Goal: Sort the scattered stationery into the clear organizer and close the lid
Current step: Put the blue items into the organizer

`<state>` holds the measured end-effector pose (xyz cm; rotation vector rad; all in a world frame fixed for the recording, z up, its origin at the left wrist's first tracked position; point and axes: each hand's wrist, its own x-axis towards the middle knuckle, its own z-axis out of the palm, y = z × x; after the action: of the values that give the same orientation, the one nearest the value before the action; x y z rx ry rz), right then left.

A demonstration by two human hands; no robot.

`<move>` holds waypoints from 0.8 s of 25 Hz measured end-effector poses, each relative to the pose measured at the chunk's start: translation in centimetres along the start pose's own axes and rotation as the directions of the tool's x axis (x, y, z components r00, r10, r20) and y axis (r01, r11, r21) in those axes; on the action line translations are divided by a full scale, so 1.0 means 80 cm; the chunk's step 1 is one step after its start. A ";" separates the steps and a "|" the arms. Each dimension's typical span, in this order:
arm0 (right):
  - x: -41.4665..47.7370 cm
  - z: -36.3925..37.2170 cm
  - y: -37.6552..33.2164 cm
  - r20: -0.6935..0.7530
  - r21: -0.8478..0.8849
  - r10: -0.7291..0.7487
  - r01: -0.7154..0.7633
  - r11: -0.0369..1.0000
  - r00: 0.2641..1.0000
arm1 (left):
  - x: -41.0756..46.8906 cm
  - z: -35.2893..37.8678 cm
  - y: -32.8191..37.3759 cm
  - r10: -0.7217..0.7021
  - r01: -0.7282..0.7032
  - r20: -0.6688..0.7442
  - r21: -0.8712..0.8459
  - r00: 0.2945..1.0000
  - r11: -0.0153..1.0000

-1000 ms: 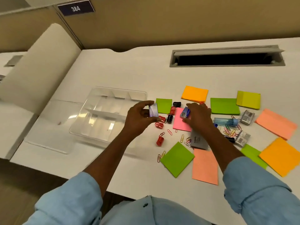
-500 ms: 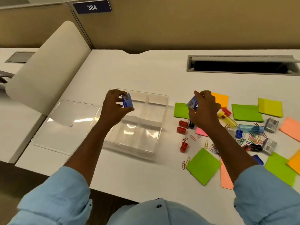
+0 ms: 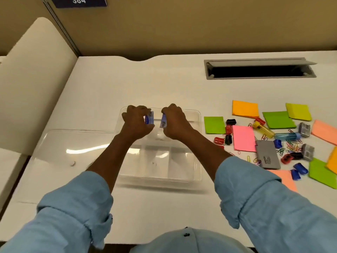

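Bright, even overhead light falls on the white desk, leaving white glare streaks on the clear lid, a soft shadow beneath the organizer, slight overall blur, and wide-angle bending toward the edges.

A white counter ran up to a tan partition wall. A grey cable slot lay open at the far right. A dark plate marked 384 hung far left, above a white side panel.

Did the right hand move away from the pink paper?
Yes. The right hand went left, off the pink note and over the clear organizer, pinching a small blue item.
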<state>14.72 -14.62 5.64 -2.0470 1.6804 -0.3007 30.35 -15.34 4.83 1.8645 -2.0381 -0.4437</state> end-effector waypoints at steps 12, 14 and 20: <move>0.029 0.032 -0.020 0.049 -0.325 0.006 0.010 0.946 0.999 | 0.013 0.046 -0.029 0.042 -0.059 0.103 0.167 0.994 0.984; 0.030 0.037 -0.018 0.070 -0.330 0.001 0.022 0.944 0.998 | 0.014 0.049 -0.029 -0.004 -0.020 0.112 0.211 0.994 0.977; 0.015 0.019 -0.014 0.005 -0.258 -0.035 0.035 0.965 0.999 | 0.008 0.037 -0.009 -0.031 0.014 0.073 0.224 0.997 0.975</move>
<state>16.60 -15.33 4.73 -2.2639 1.7631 -0.0946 29.58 -16.04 1.89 2.0298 -2.1975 -0.3056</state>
